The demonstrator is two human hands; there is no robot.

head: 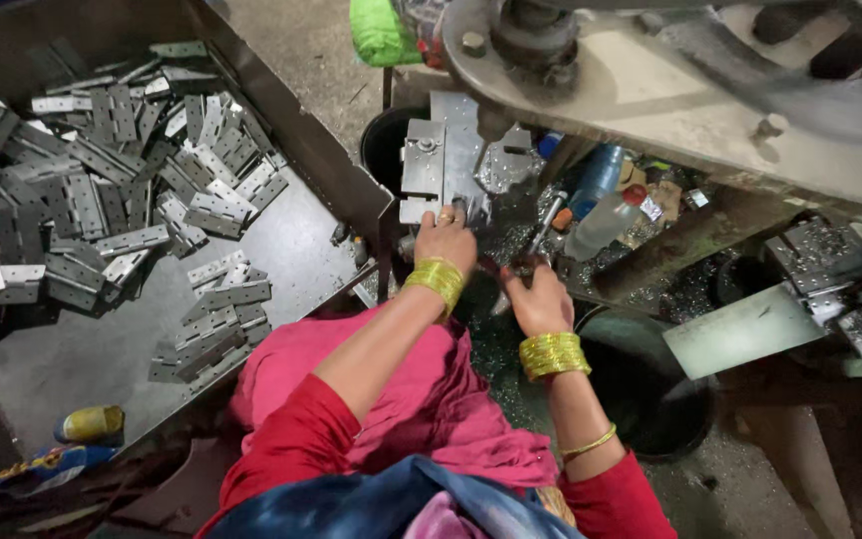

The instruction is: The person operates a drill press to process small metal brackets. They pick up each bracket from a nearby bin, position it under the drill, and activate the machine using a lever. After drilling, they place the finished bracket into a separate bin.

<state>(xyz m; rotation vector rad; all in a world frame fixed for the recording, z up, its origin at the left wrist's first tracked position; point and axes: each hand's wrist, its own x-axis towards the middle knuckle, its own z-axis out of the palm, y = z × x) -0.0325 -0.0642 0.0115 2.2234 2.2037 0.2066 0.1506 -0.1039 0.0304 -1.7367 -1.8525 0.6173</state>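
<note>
Nearest the camera, a pink cloth (431, 399) over the lap and red sleeves, with yellow bangles stacked on both wrists. Just beyond, the right hand (541, 299) is curled over something small and dark; the fingers hide it, so I cannot tell what that grip holds. The left hand (444, 240) reaches a little farther, fingertips resting on the near edge of the steel fixture block (439, 160), the grip loose, not clamped round anything. That block sits right under the heavy press head (536, 35), grey, flat-faced, with a bolt on top and bright shavings (511, 245) scattered at its foot.

The risk as I judge it: fingers this close beneath the press head could be caught if it came down, and the sharp shavings could cut bare skin.

To the left, a big metal tray (301, 240) carries a heap of grey hinges (102, 200), flat and hole-punched, some folded, lying every which way. Far right, plastic bottles (601, 200) lie among clutter, and a dark bucket (641, 399) stands near the right arm.
</note>
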